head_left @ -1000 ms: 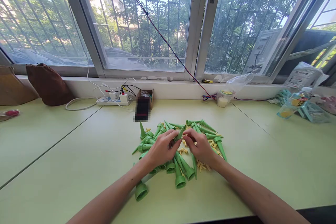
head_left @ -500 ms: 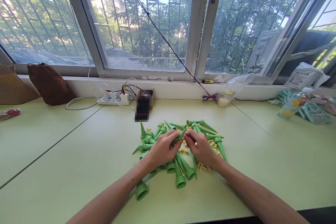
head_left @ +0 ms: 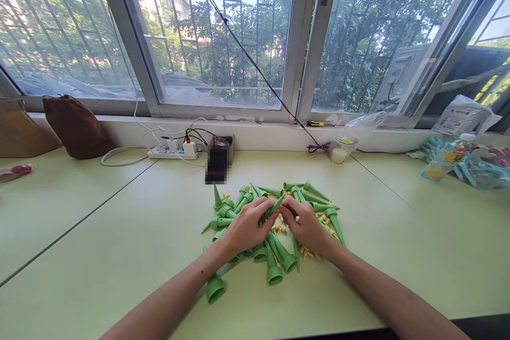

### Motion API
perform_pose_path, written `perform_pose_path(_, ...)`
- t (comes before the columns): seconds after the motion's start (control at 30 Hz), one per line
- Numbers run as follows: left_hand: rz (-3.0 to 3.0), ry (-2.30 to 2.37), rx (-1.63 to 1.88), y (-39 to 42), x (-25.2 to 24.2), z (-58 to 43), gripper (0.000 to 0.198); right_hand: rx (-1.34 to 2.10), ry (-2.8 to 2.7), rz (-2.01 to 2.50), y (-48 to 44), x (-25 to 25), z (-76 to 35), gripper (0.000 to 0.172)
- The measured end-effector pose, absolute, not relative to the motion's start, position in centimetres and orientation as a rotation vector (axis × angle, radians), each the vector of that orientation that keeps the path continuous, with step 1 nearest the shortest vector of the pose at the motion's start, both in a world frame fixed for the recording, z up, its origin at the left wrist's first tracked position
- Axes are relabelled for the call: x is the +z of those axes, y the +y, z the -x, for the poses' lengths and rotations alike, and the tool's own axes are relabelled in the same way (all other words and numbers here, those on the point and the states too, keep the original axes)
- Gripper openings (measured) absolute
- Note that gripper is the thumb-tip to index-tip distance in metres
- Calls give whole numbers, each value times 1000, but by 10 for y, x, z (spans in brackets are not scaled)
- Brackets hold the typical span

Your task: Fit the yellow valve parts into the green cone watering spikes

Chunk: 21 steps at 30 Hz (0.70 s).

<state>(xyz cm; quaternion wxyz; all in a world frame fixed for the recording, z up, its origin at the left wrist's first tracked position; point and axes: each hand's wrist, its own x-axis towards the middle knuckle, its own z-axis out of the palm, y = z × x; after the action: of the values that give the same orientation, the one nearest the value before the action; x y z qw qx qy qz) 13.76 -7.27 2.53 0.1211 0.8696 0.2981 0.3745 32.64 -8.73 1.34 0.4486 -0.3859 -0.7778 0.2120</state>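
My left hand (head_left: pixel 251 223) is wrapped round a green plastic watering spike (head_left: pixel 276 205), its pointed end slanting up to the right. Close against that spike, the fingers of my right hand (head_left: pixel 306 222) are pinched together; whatever they hold is hidden. More green spikes with ribbed, open collars lie scattered around both hands, such as one spike (head_left: pixel 274 271) in front and another spike (head_left: pixel 335 226) by my right wrist. Small yellow plastic pieces (head_left: pixel 308 253) are strewn among them, several beneath my right hand.
The pale green table (head_left: pixel 119 255) runs up to the window sill. Along the back are a brown bag (head_left: pixel 77 127), a power strip (head_left: pixel 173 153) with cables, a small box with a blurred front (head_left: pixel 217 164), a plastic cup (head_left: pixel 339 151) and a bottle (head_left: pixel 448 158).
Both hands stay almost where they were, at the same spike. The spike's tip has shifted very slightly to the right.
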Motion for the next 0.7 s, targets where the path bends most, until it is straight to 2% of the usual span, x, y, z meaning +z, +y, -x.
perform_pose_path(0.7, -2505, 914, 1142, -72, 26, -139, 12, 502, -1913, 932, -86, 11, -325, 18)
